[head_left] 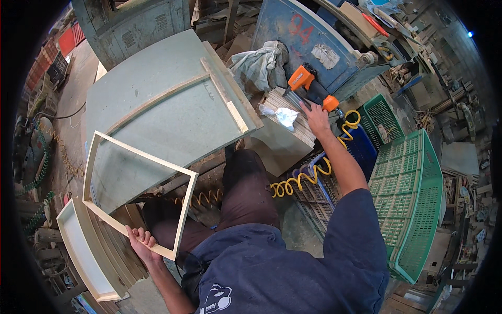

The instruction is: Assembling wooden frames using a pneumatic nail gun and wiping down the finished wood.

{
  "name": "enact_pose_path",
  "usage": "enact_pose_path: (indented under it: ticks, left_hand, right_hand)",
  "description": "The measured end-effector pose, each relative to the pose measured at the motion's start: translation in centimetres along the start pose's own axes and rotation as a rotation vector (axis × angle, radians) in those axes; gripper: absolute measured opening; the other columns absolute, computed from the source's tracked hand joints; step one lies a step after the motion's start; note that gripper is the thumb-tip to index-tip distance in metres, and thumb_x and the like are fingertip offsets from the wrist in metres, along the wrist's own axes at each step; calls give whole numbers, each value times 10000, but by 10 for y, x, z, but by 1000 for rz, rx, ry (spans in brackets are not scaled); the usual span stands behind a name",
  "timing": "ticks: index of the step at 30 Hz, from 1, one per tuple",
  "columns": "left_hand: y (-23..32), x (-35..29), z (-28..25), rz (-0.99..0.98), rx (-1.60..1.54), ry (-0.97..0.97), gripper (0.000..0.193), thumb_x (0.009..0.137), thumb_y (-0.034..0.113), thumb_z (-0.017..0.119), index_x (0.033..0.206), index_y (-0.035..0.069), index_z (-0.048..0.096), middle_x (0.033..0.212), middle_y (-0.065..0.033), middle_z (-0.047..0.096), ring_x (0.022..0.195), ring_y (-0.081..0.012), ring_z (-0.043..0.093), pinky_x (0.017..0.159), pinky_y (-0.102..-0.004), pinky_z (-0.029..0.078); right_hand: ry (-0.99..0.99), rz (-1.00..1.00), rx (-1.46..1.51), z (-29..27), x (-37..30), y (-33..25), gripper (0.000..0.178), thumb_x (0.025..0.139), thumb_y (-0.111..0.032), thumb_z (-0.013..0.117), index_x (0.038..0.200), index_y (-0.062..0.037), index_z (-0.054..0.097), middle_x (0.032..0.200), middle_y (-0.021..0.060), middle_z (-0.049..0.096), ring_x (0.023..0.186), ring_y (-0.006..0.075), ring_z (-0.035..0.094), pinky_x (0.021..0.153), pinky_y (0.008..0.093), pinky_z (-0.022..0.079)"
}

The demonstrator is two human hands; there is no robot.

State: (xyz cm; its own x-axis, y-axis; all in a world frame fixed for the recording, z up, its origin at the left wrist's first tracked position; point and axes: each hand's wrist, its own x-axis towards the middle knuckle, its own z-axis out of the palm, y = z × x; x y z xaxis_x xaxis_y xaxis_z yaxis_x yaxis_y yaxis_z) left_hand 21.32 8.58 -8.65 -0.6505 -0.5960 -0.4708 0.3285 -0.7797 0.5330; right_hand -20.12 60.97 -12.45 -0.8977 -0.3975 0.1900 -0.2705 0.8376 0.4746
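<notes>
A rectangular frame of pale wood (pixel 145 153) was positioned at the left of the frame, tilted, with its upper part overlapping the lower left area of a grey-green work board (pixel 141 83); contact between the two could not be confirmed. The lower rail of the wooden frame was gripped by the left hand (pixel 142 245), with the fingers clamped around it. The right hand (pixel 318 121) was extended to the upper right of centre, its fingers placed at an orange and black pneumatic nailer (pixel 315 93); whether the fingers were closed on the tool could not be determined. The nailer was located above a stack of pale slats (pixel 303 131), on which a crumpled white wrapper (pixel 286 118) was also seen. A yellow coiled hose (pixel 349 126) was routed downward from the nailer's end, past the right forearm. On the work board, a long wooden strip (pixel 157 98) and a shorter wooden strip (pixel 222 94) were set so that a corner was formed near the board's upper right edge. A white-panelled frame (pixel 86 256) was situated at the lower left. A green slatted crate (pixel 426 209) was stationed at the right, and a grey cloth (pixel 261 65) was draped at upper centre, beside a blue metal cabinet (pixel 282 31).
</notes>
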Motion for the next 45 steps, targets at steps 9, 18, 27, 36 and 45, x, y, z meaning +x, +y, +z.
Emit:
enact_pose_path:
  ticks: [9, 18, 27, 36, 45]
  left_hand:
    - [-1, 0, -2, 3, -22, -3, 375, 970, 388, 470, 690, 139, 464, 518, 38, 271, 354, -42, 254, 265, -174, 252]
    - [-2, -2, 1, 5, 6, 19, 374, 965, 389, 482, 688, 140, 445, 519, 40, 272, 355, -39, 255, 267, -173, 250]
    - [5, -6, -11, 15, -19, 33, 373, 967, 388, 479, 689, 139, 464, 523, 35, 276, 363, -45, 245, 273, -173, 246]
    - [-1, 6, 3, -16, -20, 63, 358, 948, 383, 520, 699, 138, 440, 528, 38, 281, 374, -47, 251, 289, -176, 226]
    - [13, -19, 7, 68, 61, 227, 346, 921, 385, 560, 692, 204, 375, 488, 75, 276, 368, -28, 270, 298, -187, 218]
  right_hand:
    - [49, 50, 268, 5, 5, 11, 257, 798, -64, 531, 1053, -92, 552, 948, 84, 558, 947, 273, 546, 741, 387, 481]
    - [228, -46, 333, 11, -4, 5, 168, 780, -47, 531, 946, -70, 523, 954, 84, 585, 952, 280, 535, 784, 410, 452]
    - [126, -154, 378, -6, -14, -10, 242, 822, -71, 495, 1056, -50, 547, 1039, 53, 584, 987, 254, 516, 813, 404, 431]
    - [118, 298, 767, -7, -14, 0, 167, 783, -213, 662, 820, -65, 593, 781, 99, 629, 816, 287, 595, 698, 398, 466]
    - [-27, 539, 1286, 31, -9, -81, 256, 886, -173, 504, 687, -48, 607, 568, 33, 559, 534, 135, 562, 480, 312, 437]
